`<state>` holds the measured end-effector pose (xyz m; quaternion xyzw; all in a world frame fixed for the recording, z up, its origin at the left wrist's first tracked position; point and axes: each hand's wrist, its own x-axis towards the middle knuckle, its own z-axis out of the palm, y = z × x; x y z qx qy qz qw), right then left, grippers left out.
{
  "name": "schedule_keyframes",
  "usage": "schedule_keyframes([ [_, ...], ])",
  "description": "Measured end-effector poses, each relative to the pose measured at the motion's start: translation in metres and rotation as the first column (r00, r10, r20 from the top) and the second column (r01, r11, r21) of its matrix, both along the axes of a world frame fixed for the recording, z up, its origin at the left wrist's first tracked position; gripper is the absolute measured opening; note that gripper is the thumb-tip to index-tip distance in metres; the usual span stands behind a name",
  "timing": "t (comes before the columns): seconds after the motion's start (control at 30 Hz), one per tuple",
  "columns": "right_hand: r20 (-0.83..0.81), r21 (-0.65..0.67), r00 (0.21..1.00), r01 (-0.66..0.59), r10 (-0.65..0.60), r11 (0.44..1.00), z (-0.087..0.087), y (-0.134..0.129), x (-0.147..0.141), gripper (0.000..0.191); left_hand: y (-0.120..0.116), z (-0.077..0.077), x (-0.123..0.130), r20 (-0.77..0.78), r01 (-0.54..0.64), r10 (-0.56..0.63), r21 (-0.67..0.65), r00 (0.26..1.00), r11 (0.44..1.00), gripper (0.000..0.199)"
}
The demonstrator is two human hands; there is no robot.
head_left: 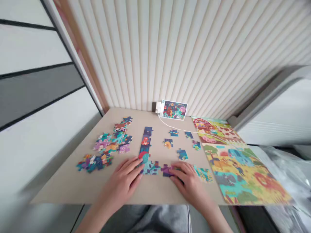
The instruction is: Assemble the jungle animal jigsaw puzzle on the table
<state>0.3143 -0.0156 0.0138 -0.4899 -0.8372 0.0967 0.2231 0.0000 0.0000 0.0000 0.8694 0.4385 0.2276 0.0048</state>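
Joined strip: the L-shaped run of puzzle pieces lies flat in the middle of the counter; its long axis runs away from the person toward the pleated wall, the far end leaning slightly right.
Short leg: turns right from the near corner, roughly parallel to the counter's near edge.
Purple piece: this single piece lies flat right of the short leg, in line with it, a gap between; a tab points left toward it.
Left hand: palm down, fingers stretched and slightly spread, tips at the strip's near corner.
Right hand: fingers bent, tips at the purple piece's right side; whether they pinch it I cannot tell.
Beyond the right hand: a yellow-dotted teal section and scattered loose pieces.
Left side: piled pieces.
Far edge: a picture card beside a white charger.
Right side: two illustrated panels.
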Motion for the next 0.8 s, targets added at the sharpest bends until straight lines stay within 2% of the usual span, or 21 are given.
schedule_keyframes([
  [0.17, 0.042, 0.019, 0.998, 0.044, -0.045, 0.999, 0.01, 0.006, -0.007, 0.025, 0.001, -0.001, -0.002, 0.019, -0.002, 0.002, -0.008, 1.0, 1.0, 0.039],
  [0.3, 0.073, 0.069, 0.996, 0.045, -0.05, 0.997, 0.016, -0.001, -0.002, 0.029, 0.001, -0.001, -0.003, 0.019, -0.008, 0.008, -0.006, 1.0, 1.0, 0.04],
  [0.4, 0.078, 0.085, 0.994, 0.068, -0.075, 0.994, 0.016, -0.007, 0.014, 0.029, 0.001, -0.003, -0.003, 0.007, -0.007, 0.007, 0.003, 1.0, 1.0, 0.041],
  [0.5, 0.068, 0.094, 0.986, 0.143, -0.15, 0.985, 0.013, -0.003, 0.044, 0.027, 0.002, -0.005, -0.004, 0.01, -0.007, 0.007, 0.015, 1.0, 1.0, 0.042],
  [0.67, 0.077, 0.129, 0.956, 0.271, -0.282, 0.954, 0.01, 0.039, 0.109, 0.029, 0.002, -0.007, -0.006, -0.008, -0.007, 0.008, 0.026, 1.0, 1.0, 0.042],
  [0.8, 0.087, 0.095, 0.956, 0.272, -0.28, 0.958, 0.017, 0.082, 0.145, 0.033, 0.003, -0.008, -0.006, -0.012, -0.011, 0.011, 0.032, 1.0, 0.999, 0.043],
])
